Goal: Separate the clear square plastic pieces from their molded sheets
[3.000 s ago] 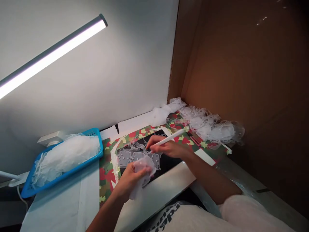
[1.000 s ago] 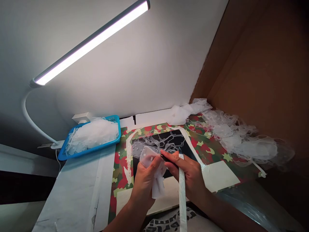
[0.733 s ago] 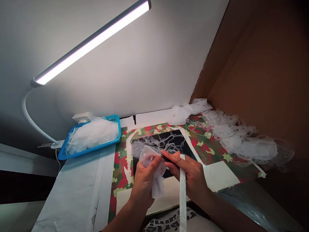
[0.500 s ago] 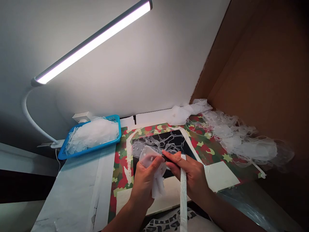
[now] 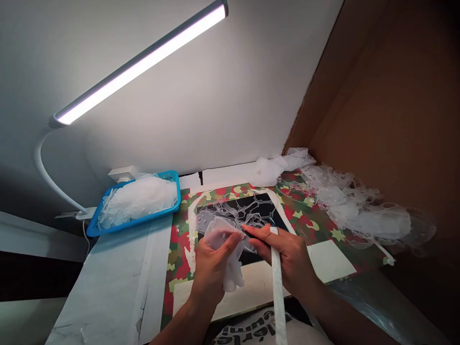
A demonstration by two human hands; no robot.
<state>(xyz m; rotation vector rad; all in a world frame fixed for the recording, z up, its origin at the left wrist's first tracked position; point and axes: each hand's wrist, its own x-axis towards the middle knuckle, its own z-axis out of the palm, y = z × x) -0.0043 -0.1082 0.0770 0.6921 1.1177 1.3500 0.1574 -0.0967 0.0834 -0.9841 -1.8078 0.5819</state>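
Observation:
My left hand point(image 5: 213, 258) is closed on a thin, translucent white piece point(image 5: 232, 273) with small raised dots, soft and drooping below the fingers. Closed beside it, my right hand point(image 5: 283, 251) has a long white-wrapped stick point(image 5: 278, 287) running across its index finger towards my body. A small dark tip point(image 5: 247, 233) shows at the right fingertips, close to the edge of the white piece. Whether that tip belongs to the stick cannot be made out. Under both hands lies a black board point(image 5: 268, 203) with pale, net-like offcuts point(image 5: 247, 211) on it.
At the left, a blue basket point(image 5: 134, 227) holds a heap of translucent white pieces point(image 5: 145, 194). Tangled clear offcuts point(image 5: 345, 206) pile up on the right by the brown panel point(image 5: 388, 96). A lit lamp bar point(image 5: 143, 64) hangs above the camouflage-patterned table cover point(image 5: 305, 215).
My right hand has shifted slightly right, and the white stick's lower end has swung right. My left hand, with the white piece, has moved a little left.

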